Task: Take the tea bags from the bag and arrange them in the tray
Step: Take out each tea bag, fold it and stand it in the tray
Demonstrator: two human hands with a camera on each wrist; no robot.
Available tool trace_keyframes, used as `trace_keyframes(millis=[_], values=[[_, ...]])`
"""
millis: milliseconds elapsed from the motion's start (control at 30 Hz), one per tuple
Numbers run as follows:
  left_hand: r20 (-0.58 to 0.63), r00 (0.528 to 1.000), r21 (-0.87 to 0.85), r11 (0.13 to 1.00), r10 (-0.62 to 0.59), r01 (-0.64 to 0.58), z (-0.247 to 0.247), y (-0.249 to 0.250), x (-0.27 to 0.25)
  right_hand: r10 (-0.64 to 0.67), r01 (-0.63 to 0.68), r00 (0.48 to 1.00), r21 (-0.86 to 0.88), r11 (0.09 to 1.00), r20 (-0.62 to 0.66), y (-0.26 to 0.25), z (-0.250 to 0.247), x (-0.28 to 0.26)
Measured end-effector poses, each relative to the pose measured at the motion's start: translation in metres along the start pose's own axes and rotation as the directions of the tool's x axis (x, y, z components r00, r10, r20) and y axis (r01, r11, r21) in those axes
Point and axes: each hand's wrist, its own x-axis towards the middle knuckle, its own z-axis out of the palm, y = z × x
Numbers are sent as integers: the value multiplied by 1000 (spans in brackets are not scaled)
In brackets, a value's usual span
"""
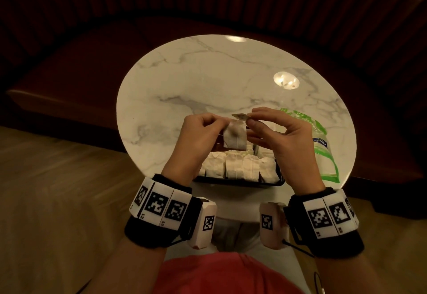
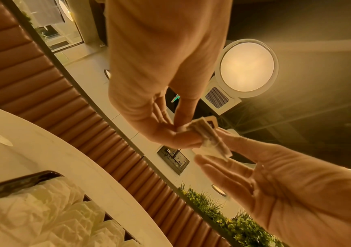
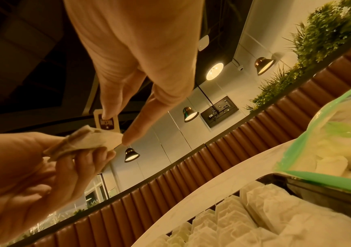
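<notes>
Over the black tray, my left hand pinches a white paper tea bag by its top left edge. My right hand pinches the bag's small paper tag just above it, its other fingers spread loosely. The left wrist view has the tea bag between my left hand and my right palm. From the right wrist, the tag sits under my right hand. Rows of tea bags stand upright in the tray. The clear, green-printed plastic bag lies right of the tray.
The tray and bag sit at the near edge of a round white marble table. A dark padded bench curves behind it. Wooden floor lies to the left. Further tea bags show inside the plastic bag.
</notes>
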Motion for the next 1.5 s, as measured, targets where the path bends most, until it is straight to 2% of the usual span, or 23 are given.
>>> trace_keyframes(millis=[200,400,633,767,867,1067,1300,1500], values=[[-22,998,66,996,54,-52,1,-4,1,-21,22,1000,-37,999,19,0,7,-5],[-38,999,-79,997,2,-5,0,1,1,-40,52,996,-155,987,81,5,7,-6],[52,998,-144,988,-39,47,-1,6,-1,-54,75,994,-230,970,96,2,4,-5],[86,996,-94,995,30,-21,-3,3,-2,-4,18,996,-150,989,94,0,1,-5],[109,993,-100,994,49,-38,-4,3,-3,53,-52,997,-32,998,48,0,2,-6],[119,989,-80,994,88,-79,-5,1,-3,123,-124,992,70,990,14,1,5,-5],[161,984,-86,994,80,-67,-3,1,-5,152,-152,988,16,988,-8,2,4,1],[122,986,-67,992,111,-104,-4,0,-3,133,-133,991,-4,991,0,2,1,-1]])
